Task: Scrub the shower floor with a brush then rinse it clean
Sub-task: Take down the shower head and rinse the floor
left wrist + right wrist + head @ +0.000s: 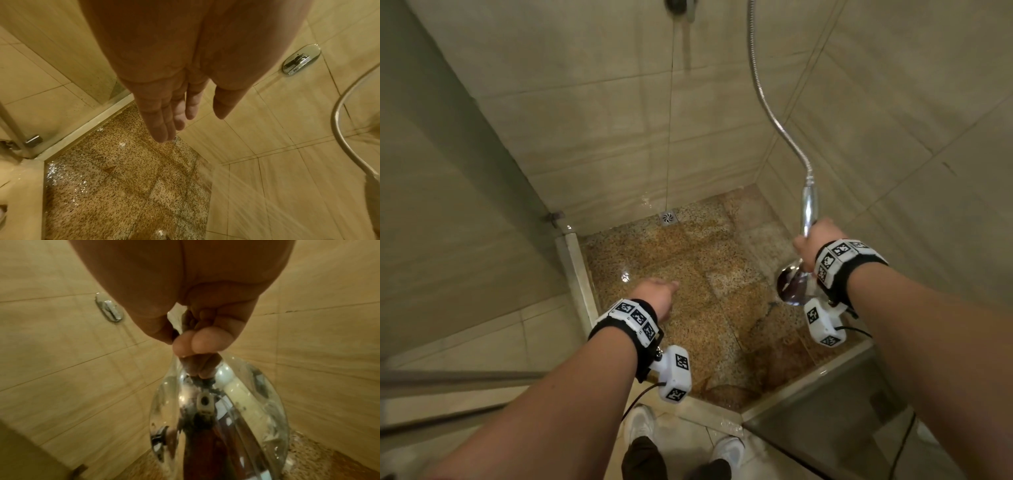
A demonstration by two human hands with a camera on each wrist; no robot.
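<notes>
R hand (812, 244) fist wrapped round chrome shower head (792, 285) handle, face tipped down so spray hits shower floor (688, 274); rinse step, by my read. L hand (164, 104) empty, fingers straight and relaxed, hovering over floor, prob. for balance. Hose (767, 99) runs up the wall. Floor wet, drain (667, 218) at back. No brush in view.
</notes>
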